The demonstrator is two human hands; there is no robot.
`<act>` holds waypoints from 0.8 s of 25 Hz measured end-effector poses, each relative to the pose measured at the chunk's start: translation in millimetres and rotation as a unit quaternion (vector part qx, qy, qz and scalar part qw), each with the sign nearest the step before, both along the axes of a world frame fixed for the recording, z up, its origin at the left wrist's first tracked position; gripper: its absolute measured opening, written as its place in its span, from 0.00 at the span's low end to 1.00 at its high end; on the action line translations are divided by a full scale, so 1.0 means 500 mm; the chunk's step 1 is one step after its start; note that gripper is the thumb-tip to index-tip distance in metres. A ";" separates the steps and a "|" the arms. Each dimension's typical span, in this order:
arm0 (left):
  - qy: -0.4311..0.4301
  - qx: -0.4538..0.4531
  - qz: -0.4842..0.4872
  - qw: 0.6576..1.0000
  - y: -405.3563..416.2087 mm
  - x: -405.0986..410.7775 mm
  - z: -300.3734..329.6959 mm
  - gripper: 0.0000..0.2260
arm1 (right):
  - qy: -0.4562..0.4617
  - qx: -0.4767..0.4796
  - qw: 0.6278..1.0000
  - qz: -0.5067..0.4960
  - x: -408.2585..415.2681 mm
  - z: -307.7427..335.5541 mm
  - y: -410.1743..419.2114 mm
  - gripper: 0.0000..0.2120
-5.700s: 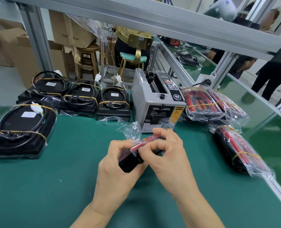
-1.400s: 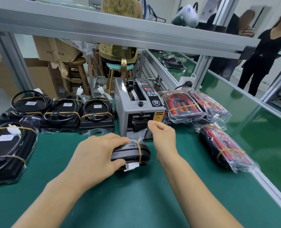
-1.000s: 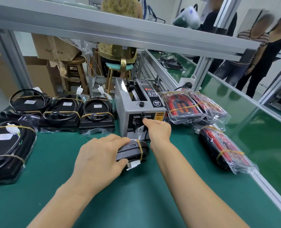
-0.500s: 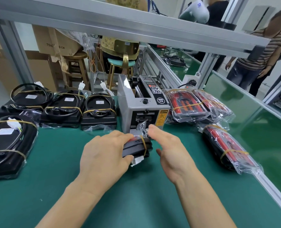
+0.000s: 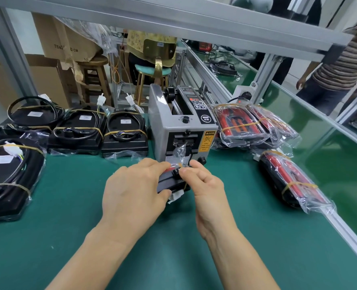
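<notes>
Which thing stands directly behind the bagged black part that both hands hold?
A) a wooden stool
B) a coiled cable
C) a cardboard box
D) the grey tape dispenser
D: the grey tape dispenser stands just behind the bagged black part held by the left hand and right hand.

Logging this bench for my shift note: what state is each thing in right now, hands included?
Left hand, gripping the bagged black part.
Right hand, pinching the bag at the part's far end.
Bagged black part, held low over the bench, rubber-banded.
Tape dispenser, upright, red display lit.
Red packs, bagged, rubber-banded, lying flat.
Black units, cables coiled on top, rubber-banded.
</notes>
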State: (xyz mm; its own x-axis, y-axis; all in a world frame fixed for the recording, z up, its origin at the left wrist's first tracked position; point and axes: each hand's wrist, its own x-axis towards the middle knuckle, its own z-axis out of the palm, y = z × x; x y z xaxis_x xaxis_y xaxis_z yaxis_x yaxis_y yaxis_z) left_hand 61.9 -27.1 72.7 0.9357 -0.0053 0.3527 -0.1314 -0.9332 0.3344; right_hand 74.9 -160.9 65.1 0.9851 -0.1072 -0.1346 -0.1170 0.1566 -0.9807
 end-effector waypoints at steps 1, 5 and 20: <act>-0.003 -0.002 -0.001 1.000 0.000 -0.001 0.001 0.21 | -0.001 0.000 1.000 -0.001 0.000 0.000 0.000 0.07; -0.006 0.000 0.004 1.000 -0.005 -0.004 0.004 0.21 | -0.008 -0.008 1.000 0.000 0.004 -0.002 -0.003 0.07; -0.006 -0.010 0.001 1.000 -0.007 -0.008 0.009 0.21 | -0.025 0.003 0.999 -0.037 0.000 -0.016 0.014 0.07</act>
State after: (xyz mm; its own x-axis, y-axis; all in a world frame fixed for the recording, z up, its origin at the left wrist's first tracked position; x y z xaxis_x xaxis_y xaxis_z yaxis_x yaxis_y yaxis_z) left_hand 58.0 -30.6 77.0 0.9315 0.0039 0.3638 -0.1333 -0.9268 0.3512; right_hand 75.0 -153.9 57.2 0.9799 -0.1801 -0.0856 -0.0551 0.1681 -0.9842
